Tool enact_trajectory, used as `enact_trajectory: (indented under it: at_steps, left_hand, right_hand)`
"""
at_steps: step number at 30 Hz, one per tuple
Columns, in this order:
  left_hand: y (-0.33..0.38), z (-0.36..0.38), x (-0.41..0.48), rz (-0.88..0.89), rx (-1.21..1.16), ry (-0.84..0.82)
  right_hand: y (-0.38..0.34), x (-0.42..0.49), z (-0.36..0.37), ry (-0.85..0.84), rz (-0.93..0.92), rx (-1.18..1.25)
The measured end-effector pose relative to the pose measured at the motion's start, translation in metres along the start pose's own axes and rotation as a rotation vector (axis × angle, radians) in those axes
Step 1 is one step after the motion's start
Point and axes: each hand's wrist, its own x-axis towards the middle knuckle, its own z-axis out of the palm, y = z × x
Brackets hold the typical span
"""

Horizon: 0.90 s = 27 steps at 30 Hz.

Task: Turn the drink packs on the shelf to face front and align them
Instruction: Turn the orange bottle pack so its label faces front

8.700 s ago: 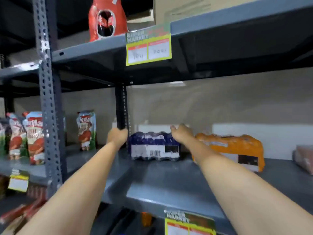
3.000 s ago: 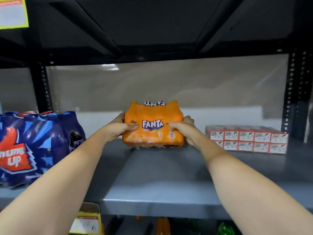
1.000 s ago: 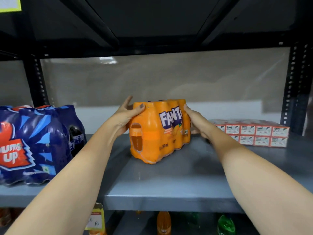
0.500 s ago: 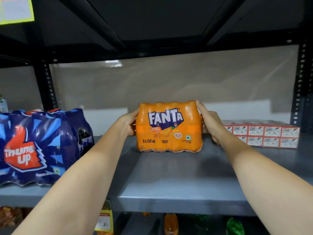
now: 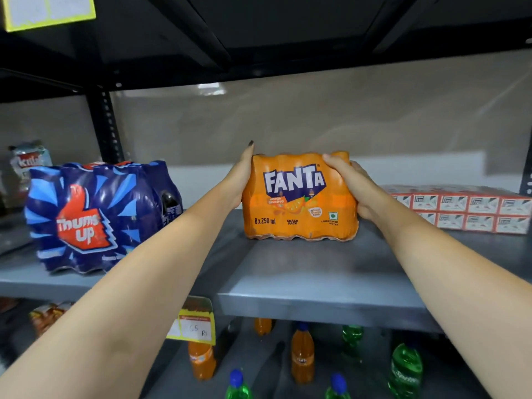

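Note:
An orange Fanta pack (image 5: 299, 197) stands upright on the grey shelf (image 5: 316, 286), its logo side facing me. My left hand (image 5: 240, 178) presses flat against its left side, fingers pointing up. My right hand (image 5: 349, 184) grips its upper right corner and right side. To the left, a blue Thums Up pack (image 5: 95, 214) stands on the same shelf with its logo facing front, nearer the front edge than the Fanta pack.
A red and white carton pack (image 5: 466, 208) lies on the shelf just right of my right hand. A black upright post (image 5: 108, 128) rises behind the Thums Up pack. Orange and green bottles (image 5: 302, 355) stand on the shelf below. A yellow price tag (image 5: 195, 321) hangs from the shelf edge.
The Fanta pack was angled a second ago and now faces front, standing square on the shelf. Both hands have stayed on its sides; the right hand has shifted up to the top corner.

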Motion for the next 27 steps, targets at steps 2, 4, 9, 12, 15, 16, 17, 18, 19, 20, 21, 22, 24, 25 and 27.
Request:
enact_trajectory:
  at_steps: [2, 4, 9, 12, 15, 16, 17, 18, 19, 20, 21, 22, 24, 25, 27]
  left_hand:
    - [-0.002, -0.006, -0.011, 0.004, 0.002, 0.018]
    - [-0.005, -0.013, -0.021, 0.026, 0.008, 0.046]
    - [-0.011, -0.033, -0.051, 0.115, -0.019, 0.085]
    - [-0.012, -0.042, -0.065, 0.119, -0.029, 0.099]
    - [-0.010, -0.050, -0.075, 0.079, -0.049, 0.117]
    - [-0.009, -0.052, -0.079, 0.066, -0.055, 0.120]
    - [-0.009, -0.054, -0.082, 0.056, -0.061, 0.123]
    - [-0.009, -0.056, -0.086, 0.049, -0.071, 0.125]
    - [-0.009, -0.057, -0.089, 0.048, -0.080, 0.127]
    - [-0.008, -0.058, -0.092, 0.049, -0.091, 0.126]
    - [-0.007, -0.059, -0.096, 0.053, -0.099, 0.121]
    - [-0.006, -0.060, -0.098, 0.054, -0.105, 0.113]
    - [-0.005, -0.060, -0.103, 0.045, -0.111, 0.103]
    - [-0.006, -0.060, -0.105, 0.050, -0.101, 0.108]
    - [-0.009, -0.057, -0.110, 0.215, -0.016, 0.203]
  right_hand:
    - [-0.003, -0.011, 0.005, -0.016, 0.003, -0.001]
    - [-0.007, -0.024, 0.012, -0.045, 0.000, -0.003]
    - [-0.013, -0.064, 0.030, -0.064, -0.034, 0.022]
    - [-0.017, -0.088, 0.040, -0.028, -0.040, 0.044]
    - [-0.023, -0.107, 0.047, -0.017, -0.033, 0.052]
    - [-0.025, -0.113, 0.049, -0.013, -0.028, 0.051]
    - [-0.027, -0.118, 0.051, -0.009, -0.022, 0.047]
    - [-0.028, -0.123, 0.052, -0.007, -0.017, 0.043]
    - [-0.030, -0.127, 0.053, -0.006, -0.012, 0.040]
    - [-0.031, -0.131, 0.054, -0.003, -0.008, 0.039]
    - [-0.032, -0.134, 0.056, 0.004, -0.007, 0.040]
    - [-0.032, -0.137, 0.057, 0.012, -0.006, 0.041]
    - [-0.034, -0.142, 0.059, 0.026, -0.008, 0.035]
    - [-0.034, -0.143, 0.060, 0.027, -0.011, 0.028]
    - [-0.036, -0.145, 0.060, 0.038, -0.018, 0.000]
